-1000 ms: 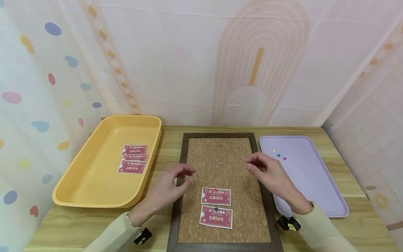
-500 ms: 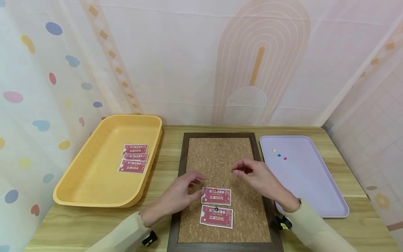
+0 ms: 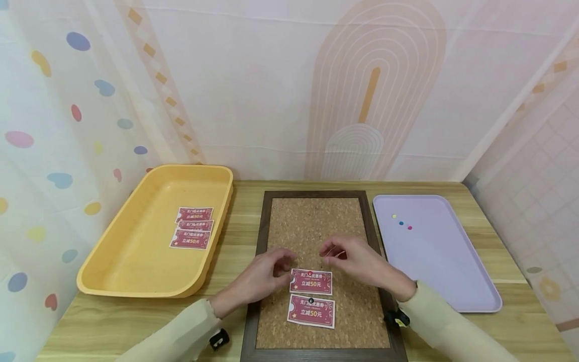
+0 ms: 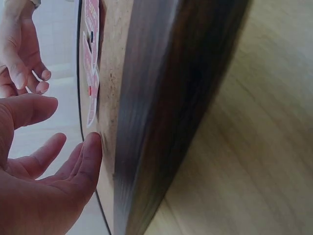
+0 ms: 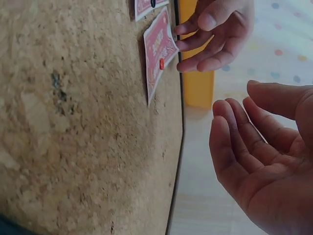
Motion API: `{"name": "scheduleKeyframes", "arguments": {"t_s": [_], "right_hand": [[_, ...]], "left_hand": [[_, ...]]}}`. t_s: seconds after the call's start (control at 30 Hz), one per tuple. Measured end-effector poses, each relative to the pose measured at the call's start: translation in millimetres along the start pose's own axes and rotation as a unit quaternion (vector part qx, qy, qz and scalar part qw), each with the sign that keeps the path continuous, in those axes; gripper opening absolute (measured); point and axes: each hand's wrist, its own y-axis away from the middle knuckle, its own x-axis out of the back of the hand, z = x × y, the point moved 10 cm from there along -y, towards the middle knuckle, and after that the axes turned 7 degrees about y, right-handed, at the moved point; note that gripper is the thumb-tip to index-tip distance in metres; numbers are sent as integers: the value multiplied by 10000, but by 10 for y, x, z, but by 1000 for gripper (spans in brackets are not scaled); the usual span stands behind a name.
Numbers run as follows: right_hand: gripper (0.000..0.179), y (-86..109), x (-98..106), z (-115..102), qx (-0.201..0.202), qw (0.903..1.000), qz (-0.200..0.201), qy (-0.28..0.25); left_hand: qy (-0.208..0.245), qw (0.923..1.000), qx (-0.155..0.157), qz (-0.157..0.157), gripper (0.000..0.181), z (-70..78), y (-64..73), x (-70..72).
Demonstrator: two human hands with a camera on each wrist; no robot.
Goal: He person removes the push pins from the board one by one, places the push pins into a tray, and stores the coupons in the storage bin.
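Note:
Two red coupons are fixed on the framed cork board (image 3: 312, 226), one behind the other. The farther coupon (image 3: 311, 284) carries a red pushpin (image 3: 309, 273), and the nearer coupon (image 3: 311, 315) a black pushpin (image 3: 310, 300). My left hand (image 3: 266, 274) hovers at the left edge of the farther coupon, fingers loosely bent with nothing held; in the left wrist view its lowest fingertip is at the board's surface, contact unclear. Above that coupon's right corner is my right hand (image 3: 355, 259), fingers loosely bent. No object shows between its thumb and fingers in the right wrist view.
A yellow tray (image 3: 126, 231) on the left holds several coupons, including an overlapping front coupon (image 3: 190, 239). On the right lies a lilac tray (image 3: 448, 261) with a yellow pushpin (image 3: 394, 216), a blue pushpin (image 3: 401, 223) and a magenta pushpin (image 3: 409, 228). A patterned curtain hangs behind.
My right hand has moved left and nearer, from the board's right edge to above the farther coupon. The left hand has shifted right and nearer, up to that coupon. Both coupons stay in place.

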Motion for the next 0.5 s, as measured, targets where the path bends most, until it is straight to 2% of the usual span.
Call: {"name": "scheduleKeyframes", "arguments": {"t_s": [0.23,0.5], "right_hand": [[17,-57,-146,30,-63,9991,-421,34],[15,-121,-257,30,-16,9976,-661,195]], "left_hand": [[88,9998,160,-110,34,-82,-61,-26],[126,9993,277,-207,31,-108,-118,-39]]}}
